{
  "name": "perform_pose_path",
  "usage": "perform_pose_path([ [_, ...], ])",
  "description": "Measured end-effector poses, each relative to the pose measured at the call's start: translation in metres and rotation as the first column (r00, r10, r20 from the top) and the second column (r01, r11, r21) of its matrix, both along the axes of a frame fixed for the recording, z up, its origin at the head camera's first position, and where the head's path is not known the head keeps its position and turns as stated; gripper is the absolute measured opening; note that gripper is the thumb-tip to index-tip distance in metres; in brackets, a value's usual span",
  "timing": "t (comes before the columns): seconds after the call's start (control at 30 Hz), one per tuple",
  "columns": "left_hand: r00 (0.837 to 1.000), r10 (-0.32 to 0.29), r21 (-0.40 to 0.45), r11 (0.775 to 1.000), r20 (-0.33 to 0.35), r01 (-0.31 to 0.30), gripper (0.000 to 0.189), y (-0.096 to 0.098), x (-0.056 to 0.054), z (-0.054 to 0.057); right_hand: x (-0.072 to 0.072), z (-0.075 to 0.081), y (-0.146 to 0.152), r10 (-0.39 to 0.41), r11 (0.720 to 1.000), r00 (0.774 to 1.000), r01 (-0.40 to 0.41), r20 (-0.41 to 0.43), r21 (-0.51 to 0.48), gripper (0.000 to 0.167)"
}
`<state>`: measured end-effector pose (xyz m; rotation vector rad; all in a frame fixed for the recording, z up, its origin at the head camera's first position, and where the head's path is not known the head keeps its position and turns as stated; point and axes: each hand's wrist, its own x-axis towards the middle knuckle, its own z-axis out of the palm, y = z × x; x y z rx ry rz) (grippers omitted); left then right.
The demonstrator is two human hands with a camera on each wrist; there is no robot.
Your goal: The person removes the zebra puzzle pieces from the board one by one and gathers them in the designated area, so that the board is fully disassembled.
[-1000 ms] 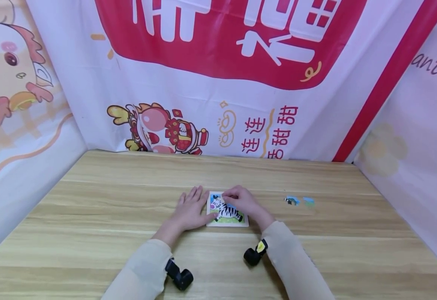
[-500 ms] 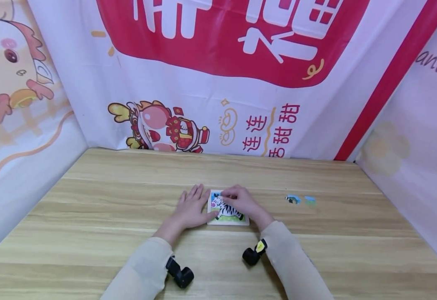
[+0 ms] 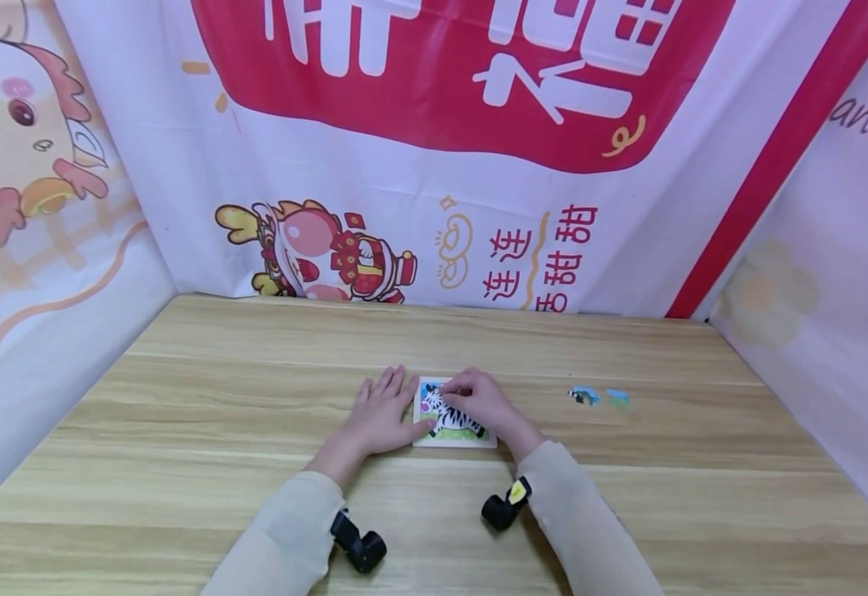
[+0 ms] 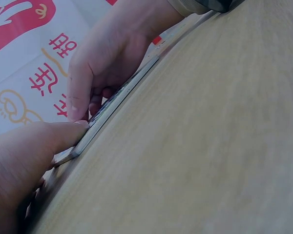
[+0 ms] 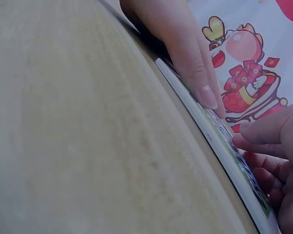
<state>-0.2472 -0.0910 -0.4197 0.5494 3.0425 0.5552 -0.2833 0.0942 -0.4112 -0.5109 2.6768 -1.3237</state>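
A small zebra jigsaw puzzle in a pale frame (image 3: 454, 444) lies flat on the wooden table. My left hand (image 3: 381, 418) rests at its left side, fingers stretched out on the table and thumb (image 4: 63, 134) over the frame's near left edge. From the right, my right hand (image 3: 487, 403) reaches over the picture. Its thumb and fingers (image 5: 254, 136) are drawn together in a pinch on a puzzle piece near the zebra's head and neck; the fingers mostly hide that piece. The zebra's striped body (image 3: 459, 420) and green ground show below the hand.
Two loose puzzle pieces lie to the right: one dark and blue (image 3: 584, 396), one blue and green (image 3: 617, 398). A printed cloth (image 3: 374, 165) hangs along the table's back edge, with more cloth at both sides. Each sleeve carries a black wrist camera (image 3: 362, 550).
Both hands stay at the puzzle in nearly the same pose. The right fingertips keep to the same spot on the picture. The whole head view shifts very slightly.
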Motion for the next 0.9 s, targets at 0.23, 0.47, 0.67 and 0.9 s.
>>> perform_pose_path([
  [0.23, 1.000, -0.001, -0.005, 1.000, -0.005, 0.001, 0.080, 0.000, 0.000, 0.001, 0.000, 0.001, -0.010, -0.058, 0.998, 0.998, 0.058, -0.010, 0.024, 0.005],
  [0.47, 1.000, -0.004, -0.009, 1.000, -0.011, 0.004, 0.079, 0.000, 0.000, 0.000, -0.001, 0.000, -0.013, -0.085, 0.996, 0.996, 0.085, -0.017, 0.034, 0.008],
  [0.67, 1.000, -0.005, -0.004, 1.000, -0.008, 0.005, 0.079, -0.001, 0.000, 0.001, -0.002, -0.003, -0.014, -0.092, 0.996, 0.996, 0.092, -0.024, 0.008, 0.008],
  [0.9, 1.000, -0.003, 0.002, 1.000, -0.002, 0.003, 0.079, 0.000, 0.000, 0.001, -0.003, -0.004, -0.015, -0.070, 0.995, 0.997, 0.068, -0.031, -0.076, 0.024],
])
